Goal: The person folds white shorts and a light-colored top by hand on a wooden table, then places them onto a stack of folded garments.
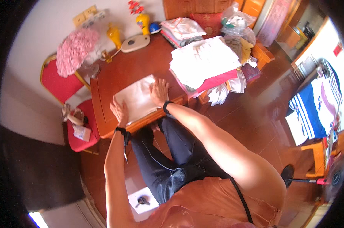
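A folded piece of white cloth lies flat near the front edge of the brown wooden table. My left hand rests on its left side with the fingers stretched out. On its right side, near the far corner, lies my right hand, its fingers spread over the fabric. Both palms press down and neither hand grips anything. Just right of the cloth rises a stack of folded white clothes, with pink and red fabric showing beneath.
A pink flower bunch and yellow vases stand at the back left. Behind the cloth sits a beige flat device. A red chair is to the left. Draped blue-white cloth hangs at the far right.
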The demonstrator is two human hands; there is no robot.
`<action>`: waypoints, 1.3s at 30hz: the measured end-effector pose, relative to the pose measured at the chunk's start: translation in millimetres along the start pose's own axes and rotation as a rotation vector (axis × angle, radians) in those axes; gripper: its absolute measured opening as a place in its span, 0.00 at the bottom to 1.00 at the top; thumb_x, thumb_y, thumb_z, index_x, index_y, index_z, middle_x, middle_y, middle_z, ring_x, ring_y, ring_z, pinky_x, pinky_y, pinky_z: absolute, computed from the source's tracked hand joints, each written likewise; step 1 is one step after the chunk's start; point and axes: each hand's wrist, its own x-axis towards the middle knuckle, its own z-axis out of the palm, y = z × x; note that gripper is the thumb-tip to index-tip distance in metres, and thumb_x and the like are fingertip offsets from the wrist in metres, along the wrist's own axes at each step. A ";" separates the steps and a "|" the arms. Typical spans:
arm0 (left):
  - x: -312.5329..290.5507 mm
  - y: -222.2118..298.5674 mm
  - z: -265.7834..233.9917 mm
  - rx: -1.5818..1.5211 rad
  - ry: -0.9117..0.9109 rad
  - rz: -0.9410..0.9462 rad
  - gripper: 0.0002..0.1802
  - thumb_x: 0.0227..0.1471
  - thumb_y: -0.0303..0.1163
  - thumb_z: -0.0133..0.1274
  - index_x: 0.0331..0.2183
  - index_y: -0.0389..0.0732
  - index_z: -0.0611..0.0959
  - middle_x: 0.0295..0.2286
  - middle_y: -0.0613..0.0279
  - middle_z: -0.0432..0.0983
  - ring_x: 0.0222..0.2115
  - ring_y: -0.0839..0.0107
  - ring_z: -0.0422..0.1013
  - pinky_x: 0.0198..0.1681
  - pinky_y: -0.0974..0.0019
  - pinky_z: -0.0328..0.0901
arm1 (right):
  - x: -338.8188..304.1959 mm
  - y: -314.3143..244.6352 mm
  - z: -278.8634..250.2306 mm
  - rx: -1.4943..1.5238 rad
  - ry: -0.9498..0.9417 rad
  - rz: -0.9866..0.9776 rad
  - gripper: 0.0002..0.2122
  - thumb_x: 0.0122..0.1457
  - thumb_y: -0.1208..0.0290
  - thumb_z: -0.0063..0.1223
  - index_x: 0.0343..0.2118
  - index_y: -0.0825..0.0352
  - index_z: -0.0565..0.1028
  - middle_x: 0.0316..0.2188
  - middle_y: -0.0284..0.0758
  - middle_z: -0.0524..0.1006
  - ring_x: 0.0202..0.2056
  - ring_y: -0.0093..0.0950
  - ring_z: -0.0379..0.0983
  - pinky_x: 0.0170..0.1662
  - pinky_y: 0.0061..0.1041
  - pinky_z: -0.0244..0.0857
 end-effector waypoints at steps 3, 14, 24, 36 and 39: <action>7.9 0.1 3.8 -0.017 -0.053 -0.124 0.46 0.42 0.37 0.61 0.57 0.32 0.56 0.48 0.38 0.61 0.50 0.43 0.58 0.54 0.49 0.55 | 0.7 0.1 -6.1 0.011 -0.082 0.015 0.20 0.57 0.61 0.45 0.46 0.74 0.67 0.38 0.45 0.69 0.44 0.38 0.62 0.50 0.40 0.53; 6.3 23.0 -53.1 -0.962 -0.646 -0.611 0.16 0.39 0.33 0.66 0.28 0.29 0.83 0.29 0.56 0.79 0.28 0.70 0.75 0.36 0.68 0.68 | -1.3 8.5 4.3 0.046 -0.143 -0.060 0.25 0.53 0.50 0.52 0.40 0.73 0.71 0.38 0.44 0.70 0.44 0.39 0.63 0.47 0.39 0.55; -2.2 1.1 -57.6 -0.770 -0.809 -0.368 0.16 0.54 0.31 0.45 0.41 0.35 0.81 0.38 0.52 0.76 0.40 0.71 0.72 0.45 0.70 0.66 | 7.5 9.3 -10.5 0.068 -0.457 0.007 0.31 0.44 0.45 0.60 0.42 0.71 0.72 0.42 0.45 0.74 0.47 0.42 0.67 0.48 0.41 0.58; 3.2 99.4 -122.2 -1.574 -0.921 -0.819 0.27 0.43 0.25 0.56 0.47 0.36 0.71 0.41 0.53 0.73 0.42 0.57 0.71 0.47 0.55 0.69 | -5.2 27.7 -69.3 1.304 -0.861 0.275 0.16 0.55 0.67 0.56 0.45 0.66 0.74 0.41 0.33 0.77 0.42 0.25 0.73 0.43 0.30 0.69; 7.0 106.1 -137.7 -1.583 -0.934 -0.792 0.24 0.43 0.25 0.56 0.45 0.33 0.73 0.40 0.53 0.74 0.42 0.59 0.72 0.49 0.56 0.67 | -8.4 43.9 -95.4 1.638 -1.011 0.712 0.21 0.54 0.69 0.58 0.48 0.74 0.68 0.43 0.39 0.75 0.41 0.30 0.75 0.44 0.32 0.71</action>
